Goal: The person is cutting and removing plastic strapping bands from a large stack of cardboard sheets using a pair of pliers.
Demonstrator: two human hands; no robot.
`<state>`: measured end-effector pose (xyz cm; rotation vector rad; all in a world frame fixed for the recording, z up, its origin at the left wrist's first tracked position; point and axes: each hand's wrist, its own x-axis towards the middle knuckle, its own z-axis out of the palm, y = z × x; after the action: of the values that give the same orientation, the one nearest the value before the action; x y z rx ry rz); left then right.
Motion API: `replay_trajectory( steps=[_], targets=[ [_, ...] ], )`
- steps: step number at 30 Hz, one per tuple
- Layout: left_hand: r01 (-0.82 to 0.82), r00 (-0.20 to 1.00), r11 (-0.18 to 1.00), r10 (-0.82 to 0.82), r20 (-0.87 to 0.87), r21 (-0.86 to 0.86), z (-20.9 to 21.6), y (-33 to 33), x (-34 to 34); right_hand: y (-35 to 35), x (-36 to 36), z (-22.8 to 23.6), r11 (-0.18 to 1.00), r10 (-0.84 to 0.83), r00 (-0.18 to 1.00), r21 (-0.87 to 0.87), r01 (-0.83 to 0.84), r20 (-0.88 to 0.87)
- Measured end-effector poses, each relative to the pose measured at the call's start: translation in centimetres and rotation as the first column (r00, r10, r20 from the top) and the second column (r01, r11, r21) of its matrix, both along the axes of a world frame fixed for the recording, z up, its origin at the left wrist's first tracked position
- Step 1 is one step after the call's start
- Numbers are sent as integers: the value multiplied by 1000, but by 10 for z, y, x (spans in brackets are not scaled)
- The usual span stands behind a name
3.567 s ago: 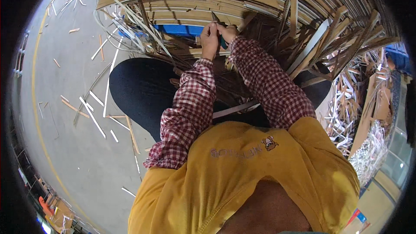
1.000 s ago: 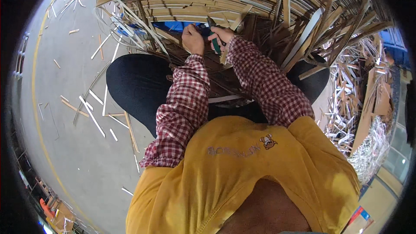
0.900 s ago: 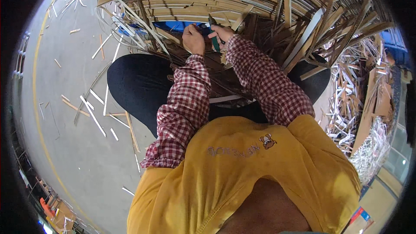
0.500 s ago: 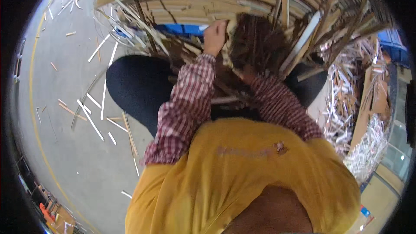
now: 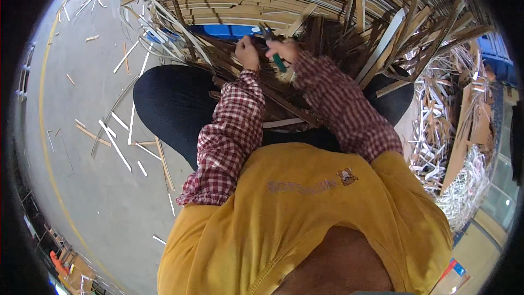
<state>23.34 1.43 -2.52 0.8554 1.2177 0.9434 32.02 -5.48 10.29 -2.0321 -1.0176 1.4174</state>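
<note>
My right hand (image 5: 285, 51) grips a pair of green-handled pliers (image 5: 279, 64), whose dark jaws point up and away from me. Just to its left, my left hand (image 5: 247, 53) is closed, with its fingers curled. Whatever it may hold is too small to make out. Both hands are over a heap of brown cardboard strips (image 5: 284, 98) between my knees. Behind them rises a large stack of flat cardboard (image 5: 240, 11), with a blue edge (image 5: 221, 31) showing below it.
Long strips (image 5: 390, 41) stick out at the right of the stack. Farther right lies a big pile of white and brown scraps (image 5: 434, 114) beside a blue bin (image 5: 498, 63). Loose strips (image 5: 114, 145) litter the grey floor (image 5: 82, 186) on the left, near a yellow line (image 5: 46, 147).
The dark brown bundle that was between my hands has gone from them. My right hand has moved up and left, and the pliers now show in it. My left hand has shifted slightly left.
</note>
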Motion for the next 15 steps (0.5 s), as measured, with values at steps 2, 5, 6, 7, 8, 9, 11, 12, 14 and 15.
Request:
replay_trajectory(
  steps=[2, 5, 6, 7, 8, 9, 11, 12, 14, 15],
  targets=[
    [36, 997, 998, -39, 64, 43, 14, 0, 6, 20, -1, -29, 940, -334, 943, -74, 334, 17],
    [108, 977, 982, -134, 168, 156, 28, -3, 9, 34, 3, -60, 879, -445, 892, -148, 452, 84],
    [189, 979, 969, -199, 48, 162, 32, -5, 10, 37, 4, -66, 882, -445, 886, -107, 458, 127],
    [248, 969, 951, -240, -61, 183, 35, -6, 9, 39, 8, -69, 882, -432, 893, -144, 448, 128],
    [228, 973, 952, -215, -88, 204, 38, -6, 9, 41, 8, -70, 928, -340, 926, -104, 359, 163],
    [214, 975, 958, -197, -104, 193, 42, -6, 8, 40, 11, -68, 944, -277, 936, -119, 307, 216],
    [228, 945, 927, -137, -297, 299, 51, -4, 8, 33, 8, -62, 940, -335, 917, 5, 342, 219],
    [184, 953, 920, -79, -294, 347, 57, -3, 8, 24, 4, -58, 944, -326, 938, -17, 330, 114],
    [127, 927, 868, 70, -370, 481, 67, -1, 9, -2, 0, -48, 967, -256, 964, 21, 255, 68],
    [115, 944, 818, 86, -317, 564, 71, 0, 10, -23, -5, -43, 956, -231, 952, 231, 182, 202]
  ],
)
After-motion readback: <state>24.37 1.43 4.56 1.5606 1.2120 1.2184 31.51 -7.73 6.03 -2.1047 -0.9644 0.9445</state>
